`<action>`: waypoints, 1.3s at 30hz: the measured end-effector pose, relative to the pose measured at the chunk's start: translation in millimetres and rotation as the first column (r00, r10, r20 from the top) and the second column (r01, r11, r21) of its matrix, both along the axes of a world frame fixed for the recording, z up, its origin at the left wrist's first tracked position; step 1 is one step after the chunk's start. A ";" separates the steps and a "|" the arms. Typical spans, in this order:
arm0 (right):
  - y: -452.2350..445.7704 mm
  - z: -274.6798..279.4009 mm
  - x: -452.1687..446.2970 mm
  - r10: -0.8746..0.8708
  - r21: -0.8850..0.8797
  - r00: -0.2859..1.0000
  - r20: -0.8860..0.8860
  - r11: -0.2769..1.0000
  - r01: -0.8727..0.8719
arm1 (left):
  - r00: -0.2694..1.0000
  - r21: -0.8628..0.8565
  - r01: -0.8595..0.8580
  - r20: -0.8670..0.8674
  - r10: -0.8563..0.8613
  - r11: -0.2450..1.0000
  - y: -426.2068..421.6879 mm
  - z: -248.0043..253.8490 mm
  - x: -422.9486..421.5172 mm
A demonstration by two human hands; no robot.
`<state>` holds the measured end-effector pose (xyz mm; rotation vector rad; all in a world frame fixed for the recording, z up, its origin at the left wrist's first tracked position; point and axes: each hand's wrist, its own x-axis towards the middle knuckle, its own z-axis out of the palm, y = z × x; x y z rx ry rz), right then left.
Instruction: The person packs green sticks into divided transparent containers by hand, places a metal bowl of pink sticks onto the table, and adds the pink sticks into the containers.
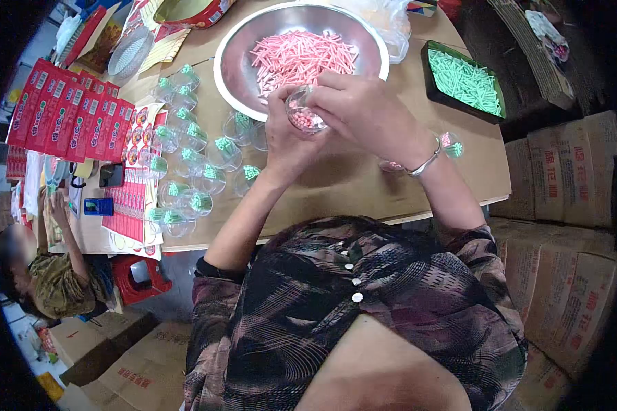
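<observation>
My left hand (291, 133) is wrapped round a clear plastic cup (306, 120) with short pink sticks inside, held just in front of a steel bowl (234, 68). Bent fingers of my right hand (360, 103) press together at the cup's rim; what they pinch is hidden. A heap of pink sticks (301, 58) lies in the bowl behind both hands. To the left stand several clear cups (212, 178) holding green sticks. By my right wrist, a few cups (451, 145) hold pink and green sticks.
A black tray (433, 75) of green sticks sits at the table's right. Red printed packs (75, 113), two phones (99, 207) and a clear plastic bag (384, 24) are on the table. Cartons (562, 171) stack up at right. A co-worker (58, 281) sits at left near a red stool (138, 279).
</observation>
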<state>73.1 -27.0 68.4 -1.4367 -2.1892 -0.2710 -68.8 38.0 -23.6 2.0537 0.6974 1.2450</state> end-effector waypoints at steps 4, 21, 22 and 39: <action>-4.6 -1.3 -0.8 -0.033 0.007 0.999 0.027 0.999 0.033 | 0.999 0.015 0.033 0.016 -0.033 0.999 -5.0 1.7 3.4; -75.2 -51.9 8.1 -0.150 -0.233 0.980 -0.132 0.965 0.117 | 0.924 -0.310 0.381 0.114 -0.364 0.871 -37.4 -89.5 46.6; -76.6 -55.4 11.5 -0.152 -0.232 0.980 -0.128 0.965 0.119 | 0.923 -0.308 0.384 0.118 -0.366 0.870 -43.4 -78.1 47.9; -36.0 -120.7 88.8 -0.406 -0.370 0.861 -0.308 0.884 0.284 | 0.925 -0.202 0.273 -0.214 -0.315 0.940 -63.3 -63.3 -3.3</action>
